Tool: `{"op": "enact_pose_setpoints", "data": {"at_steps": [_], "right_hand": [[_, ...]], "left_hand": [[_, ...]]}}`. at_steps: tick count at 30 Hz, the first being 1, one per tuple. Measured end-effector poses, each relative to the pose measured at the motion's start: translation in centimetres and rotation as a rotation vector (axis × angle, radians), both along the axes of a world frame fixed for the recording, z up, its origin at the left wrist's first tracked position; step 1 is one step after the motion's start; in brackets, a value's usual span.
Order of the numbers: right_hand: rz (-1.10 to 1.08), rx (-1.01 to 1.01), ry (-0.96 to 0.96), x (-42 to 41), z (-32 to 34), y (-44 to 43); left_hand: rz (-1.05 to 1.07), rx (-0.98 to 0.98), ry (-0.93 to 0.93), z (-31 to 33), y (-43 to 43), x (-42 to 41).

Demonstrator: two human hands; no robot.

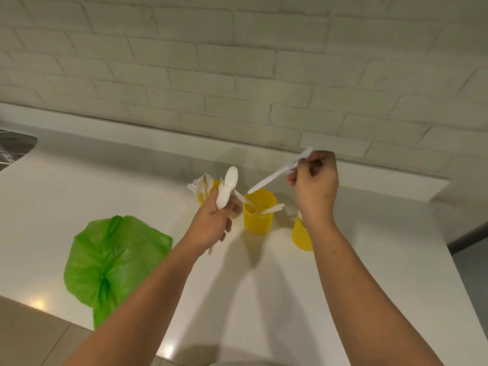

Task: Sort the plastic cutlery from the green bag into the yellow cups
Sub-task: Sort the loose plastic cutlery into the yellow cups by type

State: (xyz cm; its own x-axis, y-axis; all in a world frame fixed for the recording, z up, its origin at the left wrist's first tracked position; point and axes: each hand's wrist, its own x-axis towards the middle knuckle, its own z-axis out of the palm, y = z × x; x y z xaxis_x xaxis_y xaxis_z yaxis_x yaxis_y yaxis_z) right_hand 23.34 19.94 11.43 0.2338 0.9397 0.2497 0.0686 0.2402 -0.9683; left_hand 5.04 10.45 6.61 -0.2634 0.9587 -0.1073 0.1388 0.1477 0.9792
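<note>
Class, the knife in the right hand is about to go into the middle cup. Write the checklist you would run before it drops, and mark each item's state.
1. Right hand grips the knife: ok.
2. Knife tip sits over the middle cup: ok.
3. Middle cup already holds knives, so the type matches: ok.
4. Middle cup stands upright on the counter: ok.
5. Left hand keeps its spoons out of the knife's path: ok.
6. Contents of the right cup: cannot tell, the arm hides it.
</note>
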Motion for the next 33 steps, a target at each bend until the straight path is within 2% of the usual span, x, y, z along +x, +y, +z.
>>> {"op": "enact_pose_setpoints", "data": {"at_steps": [2, 6, 8, 9, 12, 13, 18, 20, 23, 26, 28, 31, 33], "right_hand": [[-0.014, 0.054, -0.130, -0.2, -1.1, 0.1], [0.138, 0.011, -0.513, -1.0, -3.4, -0.2], [0.184, 0.004, -0.600, -1.2, -3.9, -0.8], [0.210, 0.008, -0.560, -1.3, -3.6, -1.3], [0.426, -0.003, -0.183, -1.5, -1.5, -3.0], [0.485, 0.012, -0.132, -1.5, -0.8, -3.4], [0.594, 0.032, -0.420, -1.8, -0.6, -4.0], [0.618, 0.016, -0.418, -1.3, -1.0, -3.8], [0.562, 0.010, -0.367, 0.2, -0.8, -3.2], [0.433, 0.083, -0.517, 1.3, -0.8, -2.6], [0.408, 0.047, -0.500, 1.8, -0.5, -2.5], [0.471, -0.053, -0.471, 2.7, 0.2, -2.6], [0.436, -0.066, -0.464, 3.5, 0.3, -2.5]], "left_hand": [[0.029, -0.017, -0.028, 0.1, 0.1, -0.1], [-0.020, -0.034, -0.150, 0.8, 0.4, 0.6], [-0.064, -0.035, -0.153, 1.3, 0.4, 1.0], [-0.083, -0.034, -0.147, 1.6, 0.5, 1.1], [-0.126, -0.059, -0.116, 1.9, 0.7, 1.5], [-0.149, -0.071, -0.099, 2.0, 0.7, 1.8], [-0.176, -0.069, -0.091, 2.8, 1.6, 3.8], [-0.151, -0.055, -0.041, 3.4, 2.2, 4.4], [-0.146, 0.013, 0.179, 4.1, 3.0, 5.2], [-0.191, 0.052, 0.389, 4.5, 3.6, 6.1], [-0.206, 0.037, 0.431, 4.6, 3.7, 7.0], [-0.244, 0.038, 0.419, 4.4, 3.7, 7.8], [-0.301, 0.049, 0.398, 4.2, 3.6, 8.2]]}}
